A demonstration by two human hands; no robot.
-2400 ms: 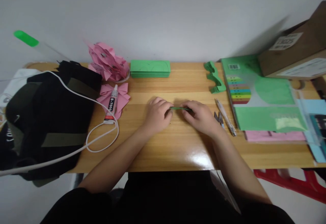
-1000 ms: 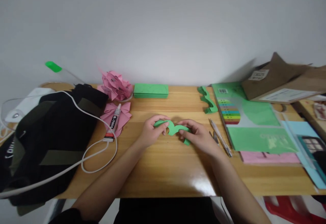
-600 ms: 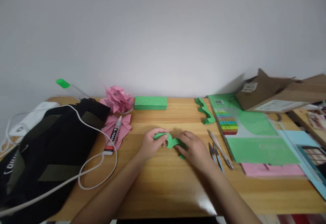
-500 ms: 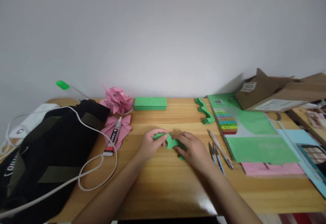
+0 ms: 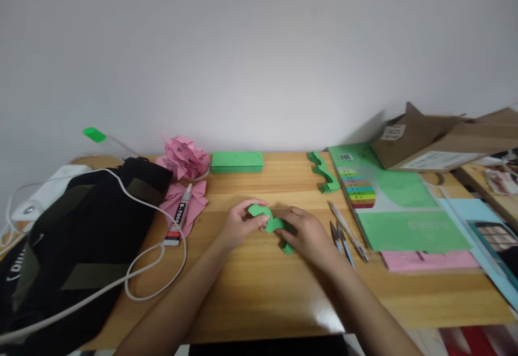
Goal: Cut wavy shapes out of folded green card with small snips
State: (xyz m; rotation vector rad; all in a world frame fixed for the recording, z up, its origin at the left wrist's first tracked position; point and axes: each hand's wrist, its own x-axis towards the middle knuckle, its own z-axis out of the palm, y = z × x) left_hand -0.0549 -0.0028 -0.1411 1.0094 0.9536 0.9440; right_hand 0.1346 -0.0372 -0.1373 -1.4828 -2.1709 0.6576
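Wavy green paper point(image 5: 274, 224) held in both my hands, over the middle of the desk point(image 5: 251, 302).
My left hand point(image 5: 238, 224) pinches its left end narrowly, thumb in front; my right hand point(image 5: 306, 232) has its fingers closed over the other end, a tip showing below them. Just beside my right wrist lie the snips point(image 5: 343, 244), then the pen point(image 5: 348, 231) and the folder's point(image 5: 413, 226) edge, so room is tight there. Leftward, wood shows up to the glue point(image 5: 178, 218) on the pink bow point(image 5: 198, 202), with the bag point(image 5: 121, 221) beyond. Ahead, wood reaches the green stack point(image 5: 237, 161) and cutouts point(image 5: 322, 171) near the back edge; toward me, it runs between my forearms to the front edge.
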